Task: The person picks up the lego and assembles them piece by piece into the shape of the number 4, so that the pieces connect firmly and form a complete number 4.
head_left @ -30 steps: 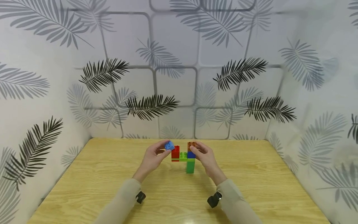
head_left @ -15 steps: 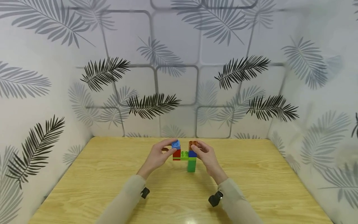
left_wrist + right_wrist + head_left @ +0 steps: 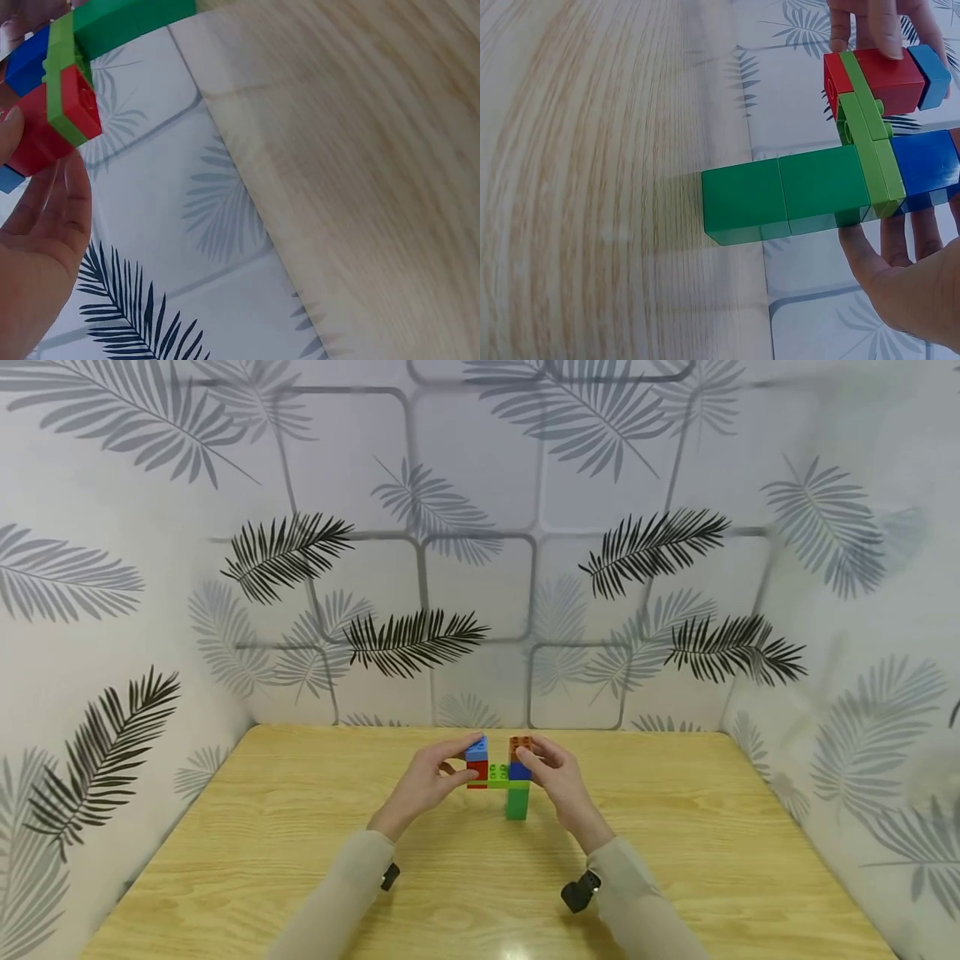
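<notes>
In the head view a toy building-brick structure stands on the table. Two green bricks (image 3: 821, 187) form its lower column, topped by a lime-green layer (image 3: 874, 154) that reaches left. Above the column sit a blue brick (image 3: 926, 165) and an orange-brown brick (image 3: 517, 742). The red brick (image 3: 892, 79) rises from the left end, with a light blue brick (image 3: 476, 754) on top; another red brick (image 3: 81, 103) hangs underneath. My left hand (image 3: 420, 783) pinches the upper red brick, thumb on its near face. With thumb and fingers, my right hand (image 3: 564, 787) holds the orange-brown brick.
The wooden table (image 3: 300, 843) extends around the structure. Leaf-patterned walls (image 3: 480, 585) enclose its back and sides. A small black device (image 3: 580, 892) is on the right wrist, and another black device (image 3: 390, 877) on the left.
My left hand has moved right with the light blue brick and set it on the red brick; its thumb has slid down onto the red. The right hand still holds the orange-brown brick.
</notes>
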`<state>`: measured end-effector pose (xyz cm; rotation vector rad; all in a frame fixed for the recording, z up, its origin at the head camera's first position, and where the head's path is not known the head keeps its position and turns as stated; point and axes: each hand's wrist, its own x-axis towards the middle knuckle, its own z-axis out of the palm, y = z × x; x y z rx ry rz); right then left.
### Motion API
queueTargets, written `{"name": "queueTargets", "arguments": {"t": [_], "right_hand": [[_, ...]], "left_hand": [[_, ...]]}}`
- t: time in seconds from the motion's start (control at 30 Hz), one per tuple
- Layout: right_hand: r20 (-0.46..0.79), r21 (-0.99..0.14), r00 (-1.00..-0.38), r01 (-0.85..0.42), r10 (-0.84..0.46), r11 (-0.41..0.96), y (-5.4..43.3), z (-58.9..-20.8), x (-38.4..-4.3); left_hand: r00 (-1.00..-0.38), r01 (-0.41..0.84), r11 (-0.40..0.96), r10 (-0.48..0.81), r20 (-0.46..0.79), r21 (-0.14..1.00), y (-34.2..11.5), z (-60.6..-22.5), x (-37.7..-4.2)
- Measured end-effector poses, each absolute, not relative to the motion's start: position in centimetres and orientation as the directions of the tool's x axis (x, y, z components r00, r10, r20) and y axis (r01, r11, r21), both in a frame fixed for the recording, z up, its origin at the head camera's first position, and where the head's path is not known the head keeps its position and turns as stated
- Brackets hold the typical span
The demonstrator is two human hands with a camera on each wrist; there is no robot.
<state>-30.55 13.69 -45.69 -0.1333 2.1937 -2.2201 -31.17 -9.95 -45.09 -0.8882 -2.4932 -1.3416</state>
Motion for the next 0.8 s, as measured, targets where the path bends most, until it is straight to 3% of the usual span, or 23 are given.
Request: {"name": "queueTargets", "arguments": {"t": [0.4, 0.8], "right_hand": [[0.039, -0.999, -0.997, -0.038, -0.071, -0.014, 13.73, -45.81, -30.45], [0.033, -0.999, -0.996, -0.033, -0.077, -0.010, 13.71, -45.48, -30.33]], "left_hand": [[-0.788, 0.603, 0.423, 0.452, 0.419, 0.676, -9.89, -45.50, -31.14], [-0.820, 0.563, 0.459, 0.417, 0.393, 0.687, -9.51, -44.78, -30.85]]}}
